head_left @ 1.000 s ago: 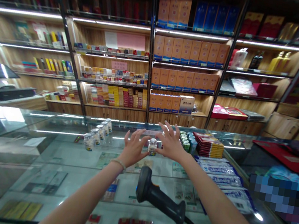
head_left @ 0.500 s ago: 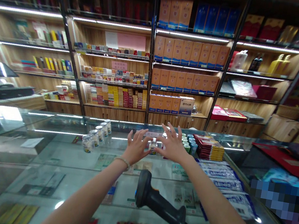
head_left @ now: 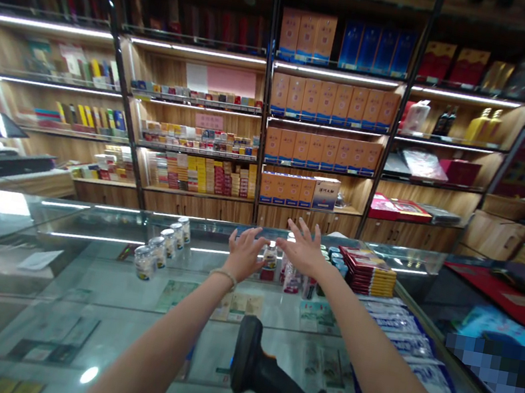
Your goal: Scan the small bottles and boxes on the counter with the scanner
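Note:
My left hand (head_left: 246, 253) is over the far part of the glass counter (head_left: 121, 307), its fingers stretched and apart. A small white-topped jar (head_left: 269, 265) with a dark reddish lower part stands between my hands. The thumb and forefinger of my left hand are close to its left side. My right hand (head_left: 303, 251) is at its other side, fingers spread and forefinger near the top. Whether either hand touches the jar, I cannot tell. More small containers, some reddish, stand partly hidden behind and below my right hand. A black handheld barcode scanner (head_left: 278, 382) lies nearer to me, between my forearms.
A row of white jars (head_left: 165, 244) stands at left. Right of my hand are a stack of red and yellow packets (head_left: 365, 272) and blue-white packs (head_left: 400, 336). Shelves with orange boxes (head_left: 333, 100) line the back wall. A red mat (head_left: 510, 288) lies at far right.
The view has tilted up slightly, so the counter sits lower in it. My hands stay close together around a small jar; the one between them now shows a reddish lower part.

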Available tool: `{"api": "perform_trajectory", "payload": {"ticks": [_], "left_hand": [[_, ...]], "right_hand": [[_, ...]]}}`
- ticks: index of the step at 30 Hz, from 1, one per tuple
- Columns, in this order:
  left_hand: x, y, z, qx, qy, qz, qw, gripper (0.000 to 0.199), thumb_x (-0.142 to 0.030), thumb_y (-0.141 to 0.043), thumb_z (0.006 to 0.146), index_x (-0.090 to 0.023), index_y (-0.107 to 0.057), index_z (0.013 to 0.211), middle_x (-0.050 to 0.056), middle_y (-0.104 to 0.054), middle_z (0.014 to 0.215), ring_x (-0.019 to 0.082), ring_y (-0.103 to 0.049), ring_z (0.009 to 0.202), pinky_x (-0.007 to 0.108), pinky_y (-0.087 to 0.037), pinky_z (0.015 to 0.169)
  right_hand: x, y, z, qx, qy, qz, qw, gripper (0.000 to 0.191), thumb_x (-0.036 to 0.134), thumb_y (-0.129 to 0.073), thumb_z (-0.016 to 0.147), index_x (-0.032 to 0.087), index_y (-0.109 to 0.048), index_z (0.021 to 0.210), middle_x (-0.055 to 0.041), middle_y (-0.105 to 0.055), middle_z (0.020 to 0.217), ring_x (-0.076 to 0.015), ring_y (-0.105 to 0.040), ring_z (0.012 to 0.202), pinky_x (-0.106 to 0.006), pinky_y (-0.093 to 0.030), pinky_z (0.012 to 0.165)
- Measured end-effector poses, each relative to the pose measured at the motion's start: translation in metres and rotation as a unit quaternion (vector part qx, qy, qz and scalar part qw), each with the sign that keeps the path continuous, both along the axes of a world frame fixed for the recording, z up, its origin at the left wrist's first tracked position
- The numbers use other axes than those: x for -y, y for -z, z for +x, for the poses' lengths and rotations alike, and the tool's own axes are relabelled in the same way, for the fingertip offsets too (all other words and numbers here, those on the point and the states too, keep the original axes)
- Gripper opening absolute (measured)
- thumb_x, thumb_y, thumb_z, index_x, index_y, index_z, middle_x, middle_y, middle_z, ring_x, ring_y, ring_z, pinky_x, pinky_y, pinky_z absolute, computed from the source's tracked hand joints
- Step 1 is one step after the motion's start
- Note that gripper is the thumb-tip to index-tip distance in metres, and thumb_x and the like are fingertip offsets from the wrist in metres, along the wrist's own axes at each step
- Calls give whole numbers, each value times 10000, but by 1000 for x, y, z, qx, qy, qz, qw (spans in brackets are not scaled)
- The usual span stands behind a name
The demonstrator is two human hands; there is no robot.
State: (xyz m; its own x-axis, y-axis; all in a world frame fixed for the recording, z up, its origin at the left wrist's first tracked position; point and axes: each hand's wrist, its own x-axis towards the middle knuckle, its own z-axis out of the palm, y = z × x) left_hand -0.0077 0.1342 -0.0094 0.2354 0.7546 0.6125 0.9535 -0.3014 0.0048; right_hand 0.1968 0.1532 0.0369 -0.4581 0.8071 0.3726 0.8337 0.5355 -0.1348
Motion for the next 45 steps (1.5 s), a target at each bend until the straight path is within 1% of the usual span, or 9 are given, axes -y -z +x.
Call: {"api": "perform_trajectory", "payload": {"ticks": [4,8,10,16,23,33,38,41,45], "left_hand": [[-13,1,3,0,-10,-1,1000,408,-317,-709,799,-314,-614,1195,110,-480,1497,302,-406,1398,624,-142,1167],[-27,5,4,0,-12,10,1000,401,-338,-705,806,-320,-616,1196,106,-485,1489,300,-400,1404,620,-142,1170],[-33,8,3,-4,-14,24,1000,403,-343,-710,799,-326,-618,1192,103,-483,1489,302,-393,1408,614,-150,1170],[-47,14,0,-25,-9,73,997,435,-330,-745,766,-322,-635,1187,116,-430,1537,330,-326,1457,607,-134,1177],[-54,15,-1,-37,-18,78,996,446,-352,-747,772,-320,-632,1201,127,-404,1559,331,-320,1463,610,-130,1181],[-55,14,2,-58,-51,44,996,557,-325,-747,764,-320,-580,1295,131,-384,1574,323,-303,1471,620,-128,1185],[-50,12,0,-76,-47,19,996,653,-286,-752,747,-326,-545,1365,125,-375,1585,315,-309,1471,600,-152,1194],[-47,8,-3,-86,-45,10,995,761,-302,-765,737,-335,-482,1442,126,-348,1605,321,-292,1483,594,-148,1202],[-40,-1,-7,-103,-42,11,994,868,-368,-751,764,-345,-349,1534,130,-250,1651,330,-212,1523,613,-81,1210]], "right_hand": [[-12,-8,0,30,20,-47,998,638,621,-81,1014,434,-579,1367,23,-119,1689,-279,0,1554,-631,87,1192],[-22,-12,0,38,26,-60,997,685,642,-12,995,453,-532,1399,49,-103,1688,-284,23,1554,-636,104,1186],[-26,-12,0,41,25,-59,997,706,661,0,983,448,-522,1408,50,-99,1688,-290,26,1553,-639,105,1186],[-34,-9,0,56,15,-34,998,737,682,-35,978,397,-595,1362,32,-99,1689,-285,20,1554,-622,130,1189],[-40,-11,0,67,4,-25,997,750,695,-29,970,389,-577,1380,18,-137,1685,-291,12,1553,-626,133,1187],[-43,-10,1,71,10,-42,997,781,715,-3,949,388,-544,1409,4,-155,1682,-292,0,1553,-621,151,1180],[-44,-11,-2,72,14,-50,996,766,718,-9,948,401,-508,1435,12,-146,1683,-303,17,1552,-626,164,1171],[-41,-13,-2,72,17,-52,996,759,715,-1,949,408,-467,1463,-7,-140,1684,-302,16,1552,-629,167,1165],[-31,-17,-2,73,17,-44,996,724,700,-22,963,401,-388,1512,-16,-82,1692,-286,29,1553,-622,176,1161]]}}
